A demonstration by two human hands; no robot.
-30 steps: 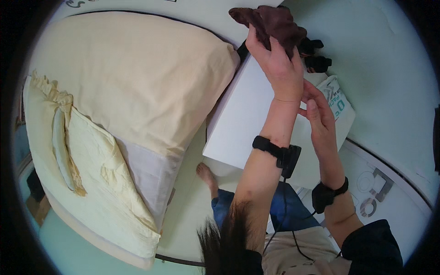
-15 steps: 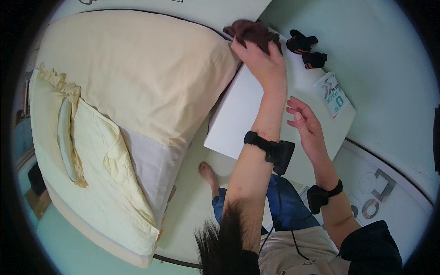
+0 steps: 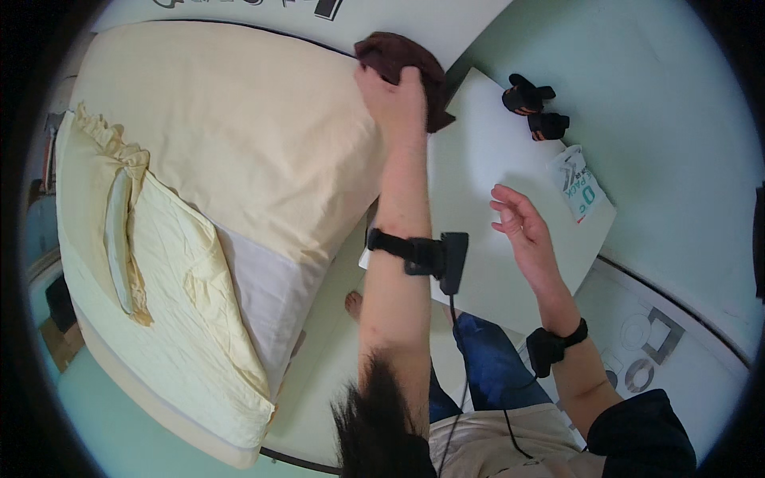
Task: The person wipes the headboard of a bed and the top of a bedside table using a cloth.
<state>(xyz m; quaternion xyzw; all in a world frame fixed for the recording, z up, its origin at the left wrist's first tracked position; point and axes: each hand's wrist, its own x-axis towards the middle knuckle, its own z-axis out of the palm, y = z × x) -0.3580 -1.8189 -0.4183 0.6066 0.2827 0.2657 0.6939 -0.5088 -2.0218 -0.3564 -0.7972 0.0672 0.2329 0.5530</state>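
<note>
A dark brown cloth (image 3: 404, 60) is bunched in my left hand (image 3: 396, 99), whose fingers are closed on it. The hand is at the far right corner of the mattress with its cream sheet (image 3: 231, 111), close to the white headboard (image 3: 414, 16). One end of the cloth hangs toward the white bedside table (image 3: 470, 159). Over that table hovers my right hand (image 3: 522, 227), fingers apart and holding nothing. Black straps with small black devices are worn on both forearms.
Two small black objects with orange stripes (image 3: 530, 107) and a white packet (image 3: 576, 183) lie along the table's wall side. At the bed's left, a pale yellow quilted cover (image 3: 179, 279) is folded back. Cables run down from my forearm devices.
My left hand has moved left with the brown cloth, from the table's far corner to the headboard end of the bed. The right hand has shifted slightly nearer to me.
</note>
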